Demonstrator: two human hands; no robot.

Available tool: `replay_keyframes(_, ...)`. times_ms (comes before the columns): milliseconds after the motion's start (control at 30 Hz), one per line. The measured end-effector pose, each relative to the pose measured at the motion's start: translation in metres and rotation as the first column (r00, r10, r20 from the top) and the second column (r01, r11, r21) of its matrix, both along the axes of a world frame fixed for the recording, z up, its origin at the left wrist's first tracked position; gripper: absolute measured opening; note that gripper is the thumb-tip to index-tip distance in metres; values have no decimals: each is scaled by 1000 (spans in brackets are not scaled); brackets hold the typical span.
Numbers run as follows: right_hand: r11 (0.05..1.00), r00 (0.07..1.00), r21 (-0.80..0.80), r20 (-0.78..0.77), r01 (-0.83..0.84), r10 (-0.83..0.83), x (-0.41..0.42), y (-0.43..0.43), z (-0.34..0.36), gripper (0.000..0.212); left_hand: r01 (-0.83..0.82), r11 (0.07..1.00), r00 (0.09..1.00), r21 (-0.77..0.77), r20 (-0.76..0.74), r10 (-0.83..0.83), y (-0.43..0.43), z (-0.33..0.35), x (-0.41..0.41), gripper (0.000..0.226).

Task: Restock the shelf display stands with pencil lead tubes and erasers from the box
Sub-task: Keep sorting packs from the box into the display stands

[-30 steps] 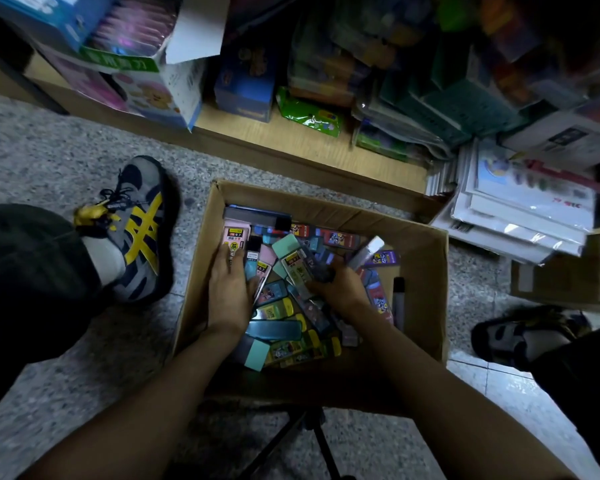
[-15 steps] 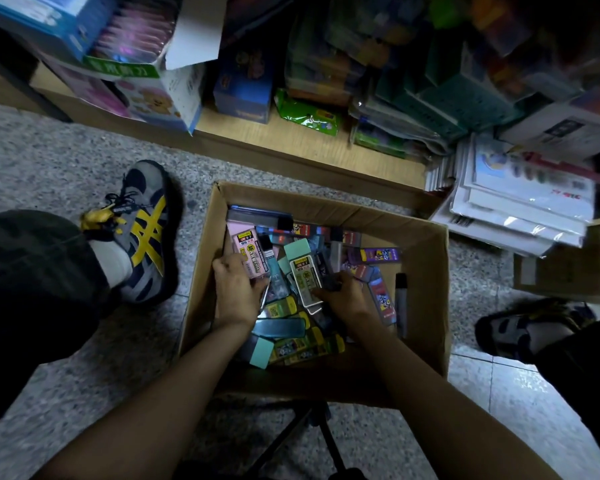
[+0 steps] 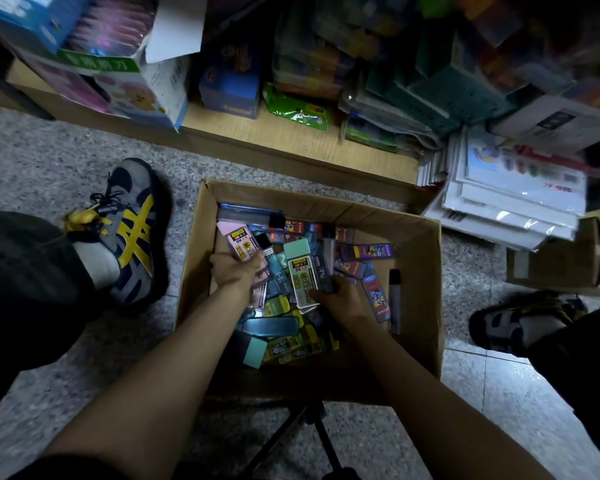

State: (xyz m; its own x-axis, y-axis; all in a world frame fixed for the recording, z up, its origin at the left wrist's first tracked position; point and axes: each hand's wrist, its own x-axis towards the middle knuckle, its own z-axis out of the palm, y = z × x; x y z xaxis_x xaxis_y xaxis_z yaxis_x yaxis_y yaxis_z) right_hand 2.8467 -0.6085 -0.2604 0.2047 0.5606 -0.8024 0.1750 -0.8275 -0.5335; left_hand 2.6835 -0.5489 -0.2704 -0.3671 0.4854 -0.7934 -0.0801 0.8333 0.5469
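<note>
Pencil lead tubes (image 3: pixel 374 296), flat colourful plastic cases, fill the brown cardboard box (image 3: pixel 420 258). Left hand (image 3: pixel 234 273) has gathered up a pink case (image 3: pixel 238 242); right hand (image 3: pixel 343 301) now clutches a mint-capped case (image 3: pixel 298 271), ready for shelving.

In the box (image 3: pixel 420 258), left hand (image 3: pixel 234 271) grips a pink tube (image 3: pixel 238 242), right hand (image 3: pixel 343 303) a mint-capped tube (image 3: pixel 300 271).

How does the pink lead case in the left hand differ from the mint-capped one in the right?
The pink flat plastic lead case is pink all over; the mint-capped pale lead case has a whitish body. The pink one tilts up-left, gripped by the left hand; the mint-capped one points nearly straight away, in the right hand. Both are flat with yellow labels.
</note>
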Motion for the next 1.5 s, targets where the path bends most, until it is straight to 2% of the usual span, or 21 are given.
replay_keyframes(67,999,1000,41,-5,8,-7,2,-3,2,43,-20,1000,996,15,91,19,-6,0,-5,46)
replay_keyframes(200,994,997,90,-51,63,-59,5,-10,13,34,60,998,998,28,15,-60,-25,9,-7,15)
replay_keyframes(333,979,980,135,-152,151,-130,7,-16,28,25,120,988,990,97,62,-127,-48,24,0,24)
replay_keyframes(467,959,922,154,-347,238,-173,8,-21,51,15,127,983,947,129,280,-159,-63,48,15,31)
replay_keyframes(567,950,901,183,-403,253,-162,9,-24,74,14,78,965,887,251,424,-182,-66,71,26,20)
replay_keyframes(667,937,895,233,-422,262,-145,15,-26,99,16,44,935,840,352,493,-225,-65,94,34,26)
replay_keyframes(833,923,877,323,-480,211,-32,20,-31,137,23,147,850,819,506,420,-391,-61,132,38,43)
replay_keyframes(967,878,886,448,-459,168,65,20,-34,164,22,74,848,817,525,456,-354,-60,164,41,27)
replay_keyframes(1067,836,884,496,-466,234,29,27,-36,187,14,25,841,810,540,482,-334,-58,187,41,28)
replay_keyframes(1233,735,901,582,-425,348,-90,44,-35,235,7,113,768,783,631,420,-460,-58,225,42,38)
replay_keyframes(1367,696,948,666,-309,268,-69,50,-34,274,9,168,705,753,689,372,-543,-59,257,50,52)
replay_keyframes(1500,674,965,723,-257,153,57,48,-32,309,9,177,596,747,784,287,-600,-55,294,62,43)
